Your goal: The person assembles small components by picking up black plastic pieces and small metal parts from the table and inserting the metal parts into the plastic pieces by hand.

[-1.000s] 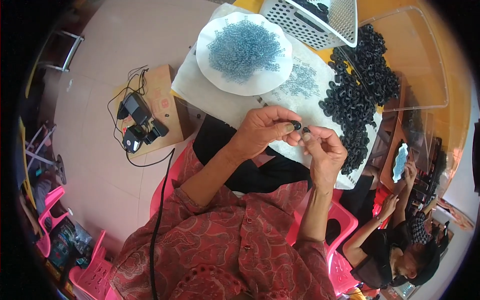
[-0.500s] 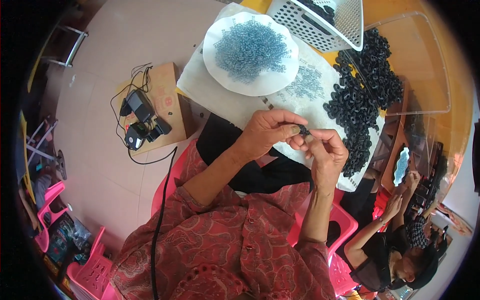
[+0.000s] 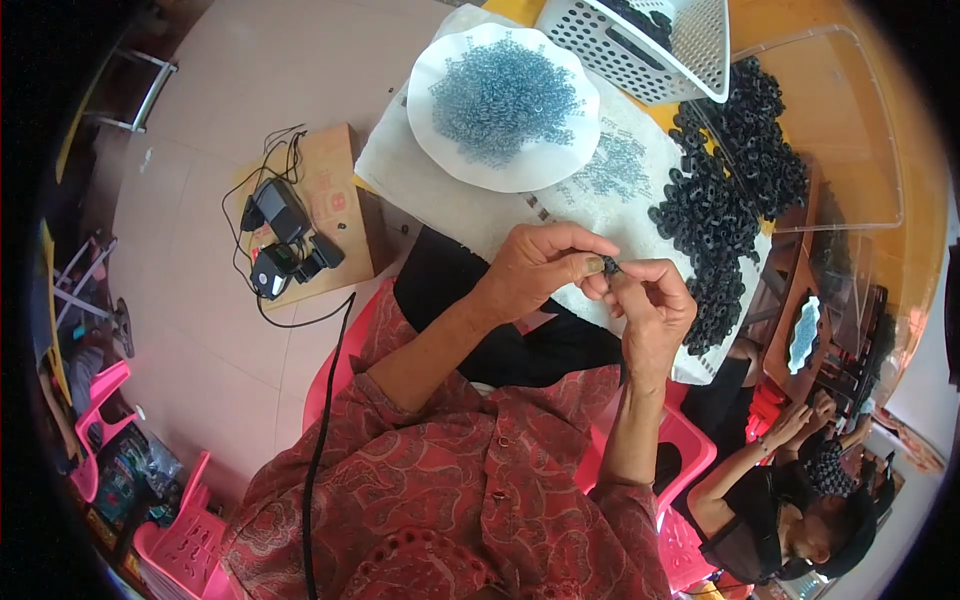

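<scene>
Between the fingertips of both my hands is a small black plastic part (image 3: 610,265), mostly covered by the fingers. My left hand (image 3: 545,265) pinches it from the left with thumb and forefinger. From the right, my right hand (image 3: 652,300) pinches at the same part, its fingers curled. Beyond my hands stands a white wavy-rimmed plate (image 3: 440,150) heaped with small metal springs (image 3: 505,95). More loose springs (image 3: 612,165) lie on the pale cloth (image 3: 420,180) beside it. A large pile of black plastic parts (image 3: 705,220) spreads to the right of my hands.
A white perforated basket (image 3: 610,60) holding black parts stands at the far edge. Right of it is a clear plastic tray (image 3: 890,150). On the left, a cardboard box (image 3: 345,200) carries black devices and cables. At lower right a co-worker (image 3: 750,500) sits near another plate (image 3: 803,335).
My hands stay nearly in place, and the black part between my fingertips has turned slightly. The co-worker's hands have come closer together.
</scene>
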`<action>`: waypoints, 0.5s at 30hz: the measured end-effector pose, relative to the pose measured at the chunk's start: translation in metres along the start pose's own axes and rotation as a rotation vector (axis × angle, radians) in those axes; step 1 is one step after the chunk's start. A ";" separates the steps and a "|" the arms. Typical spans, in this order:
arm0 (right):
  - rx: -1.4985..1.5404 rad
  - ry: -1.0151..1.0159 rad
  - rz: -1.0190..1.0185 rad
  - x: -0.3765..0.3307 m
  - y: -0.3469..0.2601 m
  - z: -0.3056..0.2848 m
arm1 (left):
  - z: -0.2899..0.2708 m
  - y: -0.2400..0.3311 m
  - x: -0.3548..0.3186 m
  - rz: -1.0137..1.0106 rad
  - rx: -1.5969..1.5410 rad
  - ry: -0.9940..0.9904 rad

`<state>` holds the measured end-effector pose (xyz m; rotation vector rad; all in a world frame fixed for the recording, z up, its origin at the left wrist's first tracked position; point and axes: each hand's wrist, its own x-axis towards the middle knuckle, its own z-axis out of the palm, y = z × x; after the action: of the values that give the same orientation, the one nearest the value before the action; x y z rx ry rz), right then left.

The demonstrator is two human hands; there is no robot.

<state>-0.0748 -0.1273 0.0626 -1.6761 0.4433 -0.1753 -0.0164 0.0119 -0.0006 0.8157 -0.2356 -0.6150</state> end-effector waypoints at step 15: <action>0.007 0.048 0.017 0.001 0.003 0.007 | 0.003 -0.001 0.000 0.074 0.132 0.027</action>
<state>-0.0720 -0.1215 0.0587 -1.6638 0.4918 -0.2047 -0.0183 0.0097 0.0002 0.9380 -0.2832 -0.5222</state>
